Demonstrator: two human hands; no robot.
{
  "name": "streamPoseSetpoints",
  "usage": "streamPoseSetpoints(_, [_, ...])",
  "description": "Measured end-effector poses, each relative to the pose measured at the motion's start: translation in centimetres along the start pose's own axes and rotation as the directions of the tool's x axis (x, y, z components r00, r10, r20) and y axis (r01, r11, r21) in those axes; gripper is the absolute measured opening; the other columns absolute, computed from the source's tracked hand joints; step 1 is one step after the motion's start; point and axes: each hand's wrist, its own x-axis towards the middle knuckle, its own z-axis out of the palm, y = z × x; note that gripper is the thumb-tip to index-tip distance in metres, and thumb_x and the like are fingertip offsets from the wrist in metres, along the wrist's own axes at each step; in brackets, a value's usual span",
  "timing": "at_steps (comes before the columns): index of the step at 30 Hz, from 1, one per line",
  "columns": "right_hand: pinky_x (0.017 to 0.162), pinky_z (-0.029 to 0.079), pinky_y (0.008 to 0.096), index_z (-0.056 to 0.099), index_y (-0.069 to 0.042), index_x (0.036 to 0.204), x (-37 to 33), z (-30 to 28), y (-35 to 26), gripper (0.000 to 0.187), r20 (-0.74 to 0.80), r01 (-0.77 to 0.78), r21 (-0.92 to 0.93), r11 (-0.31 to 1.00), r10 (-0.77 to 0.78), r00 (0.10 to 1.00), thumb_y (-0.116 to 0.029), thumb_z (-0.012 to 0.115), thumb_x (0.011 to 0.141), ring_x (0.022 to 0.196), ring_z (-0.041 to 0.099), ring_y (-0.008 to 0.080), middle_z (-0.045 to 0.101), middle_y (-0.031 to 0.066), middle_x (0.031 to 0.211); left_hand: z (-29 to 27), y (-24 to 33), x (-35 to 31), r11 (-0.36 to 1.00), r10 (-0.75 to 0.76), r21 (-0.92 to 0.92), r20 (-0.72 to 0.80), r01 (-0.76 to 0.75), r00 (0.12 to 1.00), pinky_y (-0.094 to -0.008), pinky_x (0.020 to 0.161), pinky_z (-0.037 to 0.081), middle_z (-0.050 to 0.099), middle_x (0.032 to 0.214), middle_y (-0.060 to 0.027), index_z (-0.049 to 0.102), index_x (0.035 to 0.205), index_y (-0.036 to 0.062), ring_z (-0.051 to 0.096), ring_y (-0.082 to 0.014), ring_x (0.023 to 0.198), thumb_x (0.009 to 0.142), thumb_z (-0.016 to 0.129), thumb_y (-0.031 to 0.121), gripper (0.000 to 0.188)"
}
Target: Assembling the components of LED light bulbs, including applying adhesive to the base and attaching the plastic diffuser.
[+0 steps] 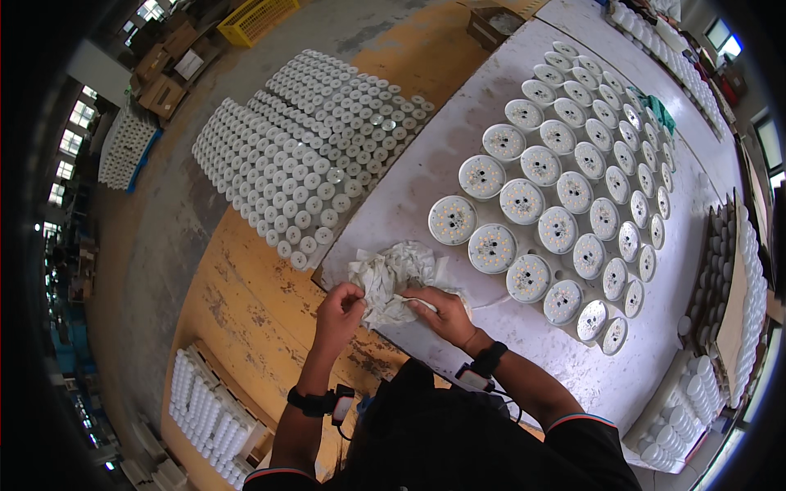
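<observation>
On the tabletop [372,225] at my twelve o'clock, my left hand [340,311] pinches a crumpled white bundle [391,278], my right hand [444,314] grips its other side, with round lamps [557,229] toward one o'clock

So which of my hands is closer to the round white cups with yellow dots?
Right. Your right hand is at the right of the crumpled white bundle, lower-left of the cups; your left hand is at the bundle's left, farther off.
</observation>
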Motion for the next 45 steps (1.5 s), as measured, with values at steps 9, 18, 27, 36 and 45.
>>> streamPoseSetpoints(9, [0.075, 0.047, 0.0316, 0.057, -0.008, 0.100, 0.2, 0.6, 0.4, 0.020, -0.049, -0.061, -0.019, 0.998, 0.060, 0.997, -0.016, 0.057, 0.082, 0.088, 0.059, 0.0270, 0.060, 0.0102, 0.097, 1.0, 3.5, 2.0, 0.911, 0.205, 0.404, -0.276, -0.080, 0.939, -0.0348, 0.068, 0.045, 0.049, 0.093, -0.0087, 0.050, 0.103, 0.0065, 0.052, -0.0210, 0.086, 0.073, 0.063, 0.024, 0.037])
streamPoseSetpoints(18, [0.077, 0.046, 0.0292, 0.058, -0.006, 0.100, 0.1, 0.1, -0.1, 0.021, -0.070, -0.075, -0.023, 0.997, 0.073, 0.995, -0.012, 0.059, 0.080, 0.090, 0.060, 0.0223, 0.061, 0.0098, 0.097, -2.1, -1.0, 7.2, 0.850, 0.016, 0.489, -0.401, 0.199, 0.916, -0.0385, 0.072, 0.044, 0.051, 0.099, -0.0132, 0.054, 0.102, 0.0040, 0.051, -0.0294, 0.094, 0.072, 0.064, 0.032, 0.042])
streamPoseSetpoints(27, [0.076, 0.047, 0.0307, 0.058, -0.009, 0.102, -0.2, -0.1, 0.0, 0.022, -0.045, -0.054, 0.004, 0.999, 0.054, 0.998, -0.013, 0.057, 0.081, 0.090, 0.059, 0.0253, 0.060, 0.0106, 0.098, -1.6, 0.0, 5.5, 0.942, 0.294, 0.266, -0.359, -0.205, 0.886, -0.0296, 0.058, 0.041, 0.055, 0.071, -0.0062, 0.054, 0.082, -0.0007, 0.049, -0.0183, 0.061, 0.076, 0.061, 0.015, 0.018])
streamPoseSetpoints(36, [0.073, 0.048, 0.0321, 0.058, -0.012, 0.103, 0.1, 0.1, -0.2, 0.023, -0.057, 0.055, -0.004, 0.998, -0.055, 0.997, -0.010, 0.057, 0.080, 0.084, 0.059, 0.0267, 0.060, 0.0097, 0.097, 1.1, 3.3, 0.5, 0.944, -0.036, -0.318, 0.153, 0.084, 0.988, -0.0195, 0.060, 0.035, 0.049, 0.067, 0.0044, 0.053, 0.076, 0.0054, 0.042, -0.0039, 0.062, 0.083, 0.053, 0.016, 0.013])
streamPoseSetpoints(45, [0.063, 0.049, 0.0327, 0.058, -0.017, 0.103, 0.3, 0.3, 0.2, 0.027, -0.051, 0.068, -0.065, 0.996, -0.071, 0.996, -0.009, 0.058, 0.078, 0.074, 0.059, 0.0247, 0.058, 0.0072, 0.081, -0.3, 3.6, 1.0, 0.849, -0.175, -0.425, 0.335, 0.314, 0.926, -0.0208, 0.065, 0.036, 0.054, 0.081, 0.0007, 0.053, 0.088, 0.0058, 0.048, -0.0058, 0.078, 0.081, 0.052, 0.014, 0.011])
